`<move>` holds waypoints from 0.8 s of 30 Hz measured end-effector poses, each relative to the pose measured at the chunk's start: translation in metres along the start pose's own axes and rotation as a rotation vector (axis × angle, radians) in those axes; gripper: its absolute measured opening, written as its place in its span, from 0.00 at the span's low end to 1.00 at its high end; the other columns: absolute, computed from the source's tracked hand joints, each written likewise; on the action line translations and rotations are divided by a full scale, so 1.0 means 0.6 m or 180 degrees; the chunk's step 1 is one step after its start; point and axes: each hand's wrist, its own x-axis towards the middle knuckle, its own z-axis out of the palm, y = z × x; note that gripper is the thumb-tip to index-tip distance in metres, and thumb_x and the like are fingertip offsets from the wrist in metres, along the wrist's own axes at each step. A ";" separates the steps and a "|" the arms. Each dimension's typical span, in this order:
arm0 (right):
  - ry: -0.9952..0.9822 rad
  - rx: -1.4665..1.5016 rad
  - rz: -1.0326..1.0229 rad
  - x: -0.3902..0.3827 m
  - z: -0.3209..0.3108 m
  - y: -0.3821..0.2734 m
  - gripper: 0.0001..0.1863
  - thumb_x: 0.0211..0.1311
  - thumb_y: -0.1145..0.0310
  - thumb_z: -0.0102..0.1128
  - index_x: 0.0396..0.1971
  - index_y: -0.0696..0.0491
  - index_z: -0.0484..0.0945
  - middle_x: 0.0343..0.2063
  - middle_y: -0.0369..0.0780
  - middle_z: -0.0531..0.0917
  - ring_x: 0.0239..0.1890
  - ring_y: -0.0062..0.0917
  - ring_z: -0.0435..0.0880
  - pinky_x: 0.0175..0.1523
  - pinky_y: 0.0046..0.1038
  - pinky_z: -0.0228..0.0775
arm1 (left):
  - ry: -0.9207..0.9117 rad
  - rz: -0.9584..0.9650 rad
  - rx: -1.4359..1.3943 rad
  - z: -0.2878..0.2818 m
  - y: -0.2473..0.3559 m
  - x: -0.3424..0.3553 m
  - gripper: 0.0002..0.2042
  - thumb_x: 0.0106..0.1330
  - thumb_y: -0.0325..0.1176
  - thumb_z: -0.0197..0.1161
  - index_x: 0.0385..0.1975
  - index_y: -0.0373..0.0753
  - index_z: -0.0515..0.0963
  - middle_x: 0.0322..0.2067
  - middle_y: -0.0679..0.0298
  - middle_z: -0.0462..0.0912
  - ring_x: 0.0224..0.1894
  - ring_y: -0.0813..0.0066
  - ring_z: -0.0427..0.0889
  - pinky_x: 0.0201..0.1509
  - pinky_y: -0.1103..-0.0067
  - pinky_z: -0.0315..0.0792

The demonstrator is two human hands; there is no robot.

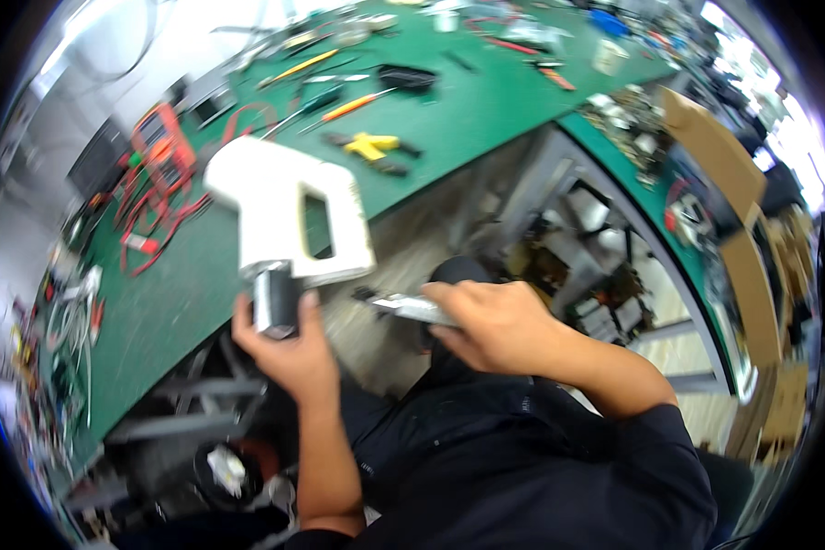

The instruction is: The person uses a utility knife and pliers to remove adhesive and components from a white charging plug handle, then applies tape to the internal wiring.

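A white, loop-handled appliance housing (270, 202) is held over the near edge of a green tabletop (486, 110), its long axis running far to near. The person's left hand (293, 356) is nearer; its grip is clasped around the black cylinder (279, 304) at the near end, so the housing extends away on the far side. Rightward, apart from it, the right hand (500, 325) clenches a blurred silver hand tool (417, 309), tip pointing left.

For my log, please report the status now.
Left grip holds black block at near end of white device. Right grip holds silver tool. Pliers lie apart on green bench.
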 end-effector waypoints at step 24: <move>0.0646 0.0798 0.0149 0.034 0.097 -0.012 0.22 0.56 0.72 0.68 0.51 0.58 0.76 0.30 0.44 0.83 0.29 0.38 0.84 0.32 0.34 0.76 | -0.0062 -0.0923 -0.1051 0.001 0.009 -0.010 0.19 0.70 0.33 0.66 0.49 0.30 0.64 0.41 0.58 0.75 0.42 0.75 0.75 0.47 0.77 0.72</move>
